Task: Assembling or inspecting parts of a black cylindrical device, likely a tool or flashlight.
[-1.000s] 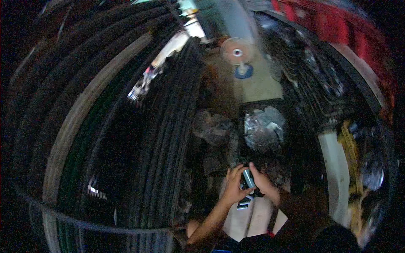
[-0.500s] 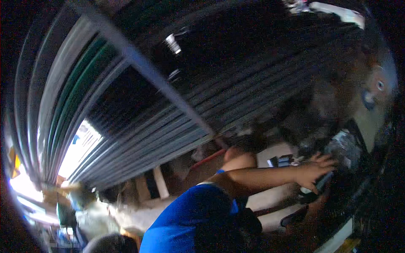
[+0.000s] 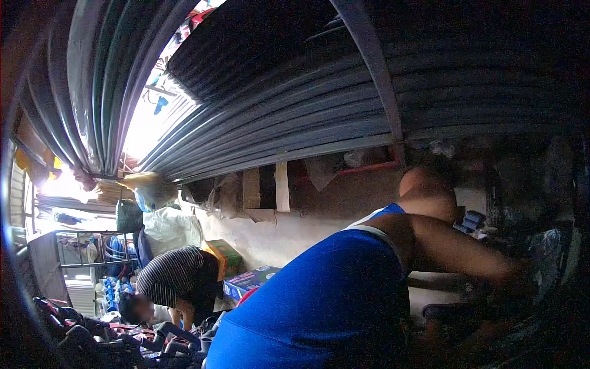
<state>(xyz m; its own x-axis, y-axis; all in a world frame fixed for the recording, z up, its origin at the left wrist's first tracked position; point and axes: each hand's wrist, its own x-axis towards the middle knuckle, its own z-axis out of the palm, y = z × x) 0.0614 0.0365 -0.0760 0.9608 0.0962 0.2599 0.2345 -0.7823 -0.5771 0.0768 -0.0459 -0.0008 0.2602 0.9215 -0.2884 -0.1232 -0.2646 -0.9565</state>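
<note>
Neither of my hands is in view, so I cannot see what they hold or touch. Close in front is a co-worker in a blue sleeveless top (image 3: 307, 301), leaning toward the right. That person's bare arm (image 3: 455, 246) stretches out to the right, where the hand is blurred and lost in shadow. By the arm are some small grey-blue objects (image 3: 473, 220) whose kind I cannot make out. Beyond the reaching arm, a clear plastic bag or wrap (image 3: 549, 249) shows dimly.
A second person in a striped shirt (image 3: 169, 273) bends over a pile of dark items (image 3: 92, 344). A blue printed box (image 3: 249, 283), a green-and-orange box (image 3: 226, 257) and a white sack (image 3: 172, 227) stand beside the wall. Corrugated metal sheeting (image 3: 295, 117) slopes overhead.
My view has swung left and levelled out, bringing the striped-shirt person and boxes into sight. The co-worker's spread hand, plain before, is now blurred farther right.
</note>
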